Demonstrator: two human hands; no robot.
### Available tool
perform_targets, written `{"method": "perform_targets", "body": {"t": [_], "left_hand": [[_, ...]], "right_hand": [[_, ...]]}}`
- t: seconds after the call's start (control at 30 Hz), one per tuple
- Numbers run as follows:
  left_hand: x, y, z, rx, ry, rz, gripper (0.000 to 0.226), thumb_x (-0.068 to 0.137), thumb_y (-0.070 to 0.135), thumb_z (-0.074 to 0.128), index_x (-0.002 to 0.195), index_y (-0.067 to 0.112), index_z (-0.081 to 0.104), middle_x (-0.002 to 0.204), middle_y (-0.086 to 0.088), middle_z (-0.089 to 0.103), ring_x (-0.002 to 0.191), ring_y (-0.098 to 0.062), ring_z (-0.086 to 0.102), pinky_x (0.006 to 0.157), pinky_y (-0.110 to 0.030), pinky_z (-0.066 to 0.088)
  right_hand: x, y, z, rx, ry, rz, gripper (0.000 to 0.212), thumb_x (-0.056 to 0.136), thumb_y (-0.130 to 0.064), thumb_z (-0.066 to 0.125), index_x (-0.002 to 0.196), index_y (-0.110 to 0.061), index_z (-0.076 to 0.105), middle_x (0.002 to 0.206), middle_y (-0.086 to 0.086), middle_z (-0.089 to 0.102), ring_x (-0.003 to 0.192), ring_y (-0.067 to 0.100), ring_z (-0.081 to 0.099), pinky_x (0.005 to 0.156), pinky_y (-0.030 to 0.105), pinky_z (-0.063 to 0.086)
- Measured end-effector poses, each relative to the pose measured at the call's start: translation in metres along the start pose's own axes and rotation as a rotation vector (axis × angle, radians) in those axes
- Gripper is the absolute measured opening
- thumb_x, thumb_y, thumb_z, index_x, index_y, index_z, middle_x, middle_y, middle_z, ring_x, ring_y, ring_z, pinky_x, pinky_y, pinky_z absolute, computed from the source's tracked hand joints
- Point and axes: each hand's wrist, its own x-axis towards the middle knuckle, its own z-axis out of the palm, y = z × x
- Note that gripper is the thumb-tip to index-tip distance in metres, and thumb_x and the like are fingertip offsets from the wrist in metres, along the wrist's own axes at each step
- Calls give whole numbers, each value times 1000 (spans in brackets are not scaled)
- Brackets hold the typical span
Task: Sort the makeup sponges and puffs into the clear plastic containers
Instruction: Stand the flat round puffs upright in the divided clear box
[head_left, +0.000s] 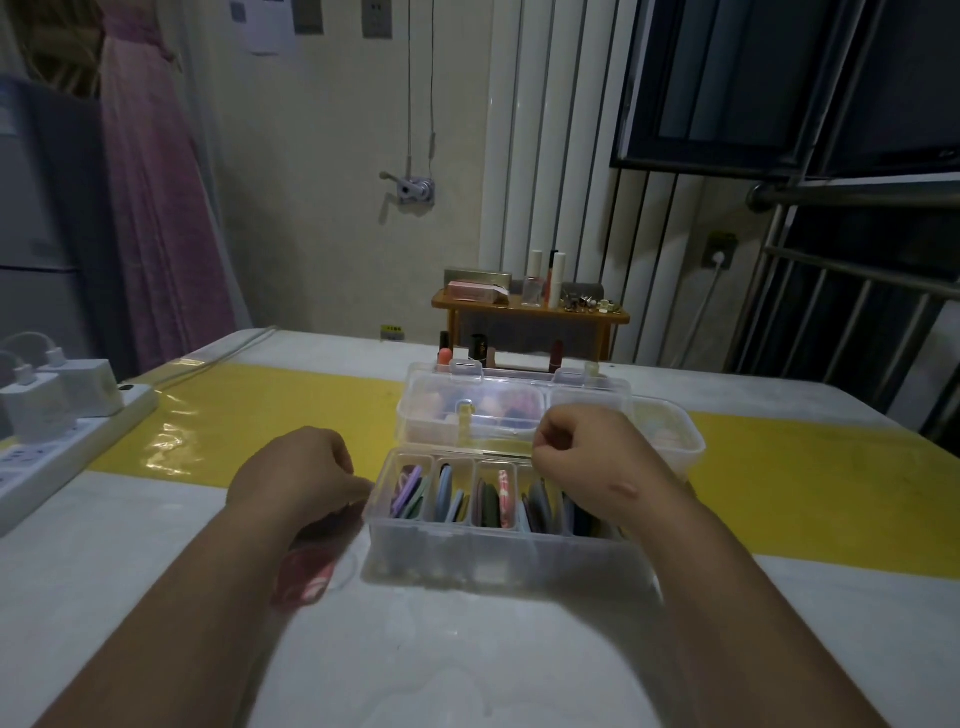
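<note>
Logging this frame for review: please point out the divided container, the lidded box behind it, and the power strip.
divided container (498, 551), head view, front wall.
lidded box (434, 399), head view, lid top.
power strip (47, 453), head view, top face.

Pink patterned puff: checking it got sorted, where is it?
Head view, centre: the pink patterned puff stands upright in the divided clear box, third compartment from left, beside dark puffs, near the right hand.
</note>
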Motion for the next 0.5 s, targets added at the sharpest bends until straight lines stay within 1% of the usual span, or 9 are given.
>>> {"method": "perform_targets", "body": {"t": [0.07,0.13,0.3,0.4,0.5], "left_hand": [[0,-2,0,57,-34,-14,26,65,41,79,72,21,63,75,2,66,74,-18,61,67,-30,52],[1,-5,1,102,-65,-15,29,64,43,78,73,21,62,78,2,65,75,-18,60,68,-30,52],[5,-7,4,101,-63,-3,30,64,42,80,73,20,61,78,1,64,77,-19,60,66,-29,49],[5,-6,4,128,-25,-16,23,66,35,77,73,20,61,79,0,64,77,-21,60,63,-28,47],[4,-4,4,163,28,-36,13,70,29,71,76,20,63,81,0,63,79,-22,60,64,-28,47]], "right_hand": [[0,-2,4,7,-10,-23,10,90,-21,58,85,-27,63,85,-4,62,82,13,59,71,27,52],[0,-2,6,6,-14,-32,10,91,-22,57,86,-28,63,86,-6,62,82,12,59,74,30,55],[0,-2,7,8,-9,-36,10,92,-23,57,88,-29,64,87,-7,62,83,11,59,76,30,56],[1,-1,7,10,-8,-38,10,92,-23,57,90,-28,65,87,-7,62,83,11,59,76,31,56],[1,-2,8,11,-11,-35,9,92,-23,57,91,-28,65,88,-7,63,83,11,59,76,30,56]]}}
